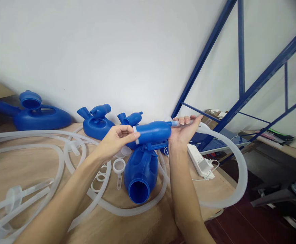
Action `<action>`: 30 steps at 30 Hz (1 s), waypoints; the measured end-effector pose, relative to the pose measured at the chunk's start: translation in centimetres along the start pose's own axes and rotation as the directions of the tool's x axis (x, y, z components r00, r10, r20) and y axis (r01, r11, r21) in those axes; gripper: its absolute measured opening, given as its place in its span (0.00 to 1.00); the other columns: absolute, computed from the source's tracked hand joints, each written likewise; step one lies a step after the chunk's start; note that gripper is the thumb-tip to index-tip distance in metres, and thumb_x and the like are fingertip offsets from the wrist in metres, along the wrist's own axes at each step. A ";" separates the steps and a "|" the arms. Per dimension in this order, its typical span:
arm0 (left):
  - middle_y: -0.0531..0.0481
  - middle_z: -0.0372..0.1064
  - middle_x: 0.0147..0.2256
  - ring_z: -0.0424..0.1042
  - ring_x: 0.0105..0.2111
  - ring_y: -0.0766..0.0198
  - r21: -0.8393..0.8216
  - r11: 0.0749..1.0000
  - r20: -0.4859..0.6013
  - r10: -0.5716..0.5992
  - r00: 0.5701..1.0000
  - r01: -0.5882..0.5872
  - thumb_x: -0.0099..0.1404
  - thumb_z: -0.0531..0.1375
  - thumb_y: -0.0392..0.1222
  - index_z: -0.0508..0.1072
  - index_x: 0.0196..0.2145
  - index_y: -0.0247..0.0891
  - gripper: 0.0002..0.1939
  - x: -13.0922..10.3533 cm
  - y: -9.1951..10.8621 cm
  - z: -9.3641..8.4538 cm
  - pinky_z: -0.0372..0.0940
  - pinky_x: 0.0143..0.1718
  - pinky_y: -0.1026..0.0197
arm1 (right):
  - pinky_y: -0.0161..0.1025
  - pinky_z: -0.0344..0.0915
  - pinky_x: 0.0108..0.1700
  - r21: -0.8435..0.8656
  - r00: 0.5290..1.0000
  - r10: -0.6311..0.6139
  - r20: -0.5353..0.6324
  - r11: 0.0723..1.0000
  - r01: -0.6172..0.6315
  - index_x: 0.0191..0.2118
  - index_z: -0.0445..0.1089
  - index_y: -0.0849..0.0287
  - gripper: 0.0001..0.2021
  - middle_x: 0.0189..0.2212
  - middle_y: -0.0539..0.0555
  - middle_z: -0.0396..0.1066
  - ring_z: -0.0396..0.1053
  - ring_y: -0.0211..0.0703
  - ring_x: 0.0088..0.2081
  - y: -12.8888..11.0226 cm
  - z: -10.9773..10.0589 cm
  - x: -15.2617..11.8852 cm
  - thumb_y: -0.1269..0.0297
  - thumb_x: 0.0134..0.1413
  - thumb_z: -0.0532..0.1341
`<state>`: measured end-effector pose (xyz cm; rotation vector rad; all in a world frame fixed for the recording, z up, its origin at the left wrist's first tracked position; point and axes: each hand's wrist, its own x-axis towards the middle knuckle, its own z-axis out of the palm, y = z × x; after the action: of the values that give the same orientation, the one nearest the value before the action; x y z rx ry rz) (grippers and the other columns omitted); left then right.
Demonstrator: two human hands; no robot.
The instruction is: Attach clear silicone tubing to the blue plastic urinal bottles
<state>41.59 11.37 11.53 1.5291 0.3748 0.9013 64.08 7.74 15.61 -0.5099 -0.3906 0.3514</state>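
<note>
A blue funnel-like cup point(154, 132) is held level in mid-air, with a whitish ring round its wide left end. My left hand point(123, 137) pinches it at that ring. At its narrow right end a translucent tube point(175, 123) is fitted, and my right hand point(184, 130), palm up, has its fingers round the tube there. Just below the cup stands a blue urinal bottle point(141, 173), its round mouth facing me. A translucent corrugated hose point(241, 169) loops out to the right of my right hand.
Behind, along the wall, stand more blue bottles point(46, 118) with cups on top. Translucent hoses point(61, 159), a ringed strap point(119, 166) and clear fittings point(14, 200) lie on the brown table point(117, 228). To the right are a white power strip point(200, 162) and blue metal shelving point(241, 51).
</note>
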 end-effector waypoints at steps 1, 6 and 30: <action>0.51 0.73 0.29 0.70 0.31 0.65 0.013 1.000 0.011 0.008 1.000 -0.008 0.58 0.73 0.54 0.73 0.28 0.37 0.19 -0.1 0.0 0.3 0.65 0.36 0.62 | 0.28 0.57 0.22 0.034 1.000 0.002 -0.015 0.999 -0.002 0.31 0.54 0.53 0.24 0.16 0.35 0.46 0.49 0.29 0.14 -0.1 0.0 0.1 0.39 0.66 0.58; 0.51 0.72 0.28 0.69 0.30 0.63 0.168 0.981 0.235 0.056 0.970 -0.098 0.63 0.68 0.57 0.71 0.28 0.38 0.20 -1.0 1.5 0.5 0.64 0.34 0.61 | 0.28 0.54 0.20 0.167 0.997 0.044 -0.062 0.985 -0.033 0.29 0.55 0.54 0.22 0.14 0.34 0.44 0.45 0.27 0.12 -1.8 -0.4 1.2 0.46 0.73 0.54; 0.40 0.72 0.62 0.77 0.53 0.35 0.875 0.467 0.083 0.120 0.989 -0.130 0.61 0.68 0.57 0.62 0.70 0.47 0.43 -2.0 0.4 3.5 0.72 0.49 0.43 | 0.29 0.58 0.22 0.029 0.977 0.105 0.188 0.993 -0.113 0.25 0.55 0.54 0.23 0.10 0.35 0.41 0.40 0.28 0.10 -2.3 2.1 -4.8 0.46 0.68 0.57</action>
<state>42.73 7.43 11.49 2.5628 0.8229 0.8394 59.50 4.73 17.18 -0.4617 -0.5367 0.5145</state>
